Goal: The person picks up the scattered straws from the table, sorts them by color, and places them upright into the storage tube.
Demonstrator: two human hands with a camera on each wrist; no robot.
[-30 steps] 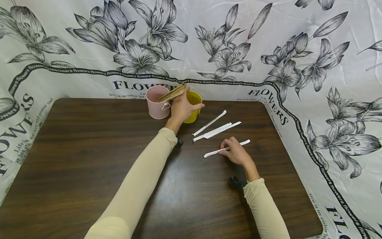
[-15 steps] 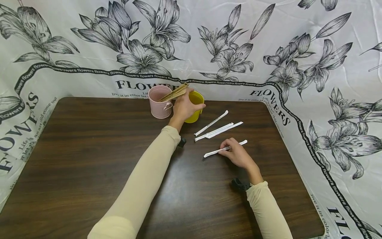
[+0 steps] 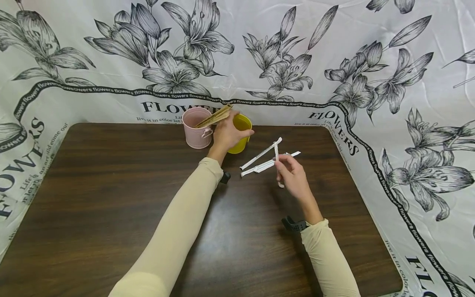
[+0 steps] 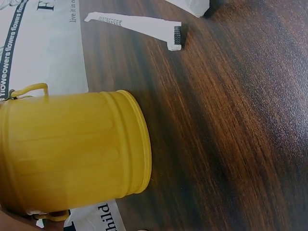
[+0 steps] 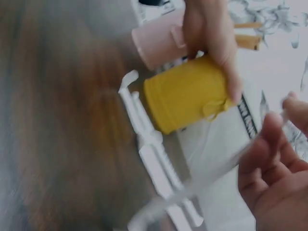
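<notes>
In the head view my left hand [image 3: 226,134] grips the small yellow bucket [image 3: 240,145], thumb spread over the near right of its rim. In the left wrist view the bucket [image 4: 72,149] fills the left side, with a small handle loop showing. My right hand [image 3: 295,177] pinches a white paper-wrapped straw [image 3: 276,152] between thumb and fingers, its far end tilted up toward the back. That straw [image 5: 207,175] looks blurred in the right wrist view. Several more wrapped straws [image 3: 257,156] lie on the table under and beyond it, just right of the bucket.
A pink bucket [image 3: 196,134] stands left of the yellow one, with thin sticks in brown paper sleeves [image 3: 217,116] leaning out of it. The dark wood table [image 3: 130,185] ends at a flower-printed white cloth [image 3: 267,62] behind and at the sides.
My right hand has lifted its straw from the table and swung it from nearly level to pointing away, moving slightly up toward the other straws. The left hand stays on the yellow bucket.
</notes>
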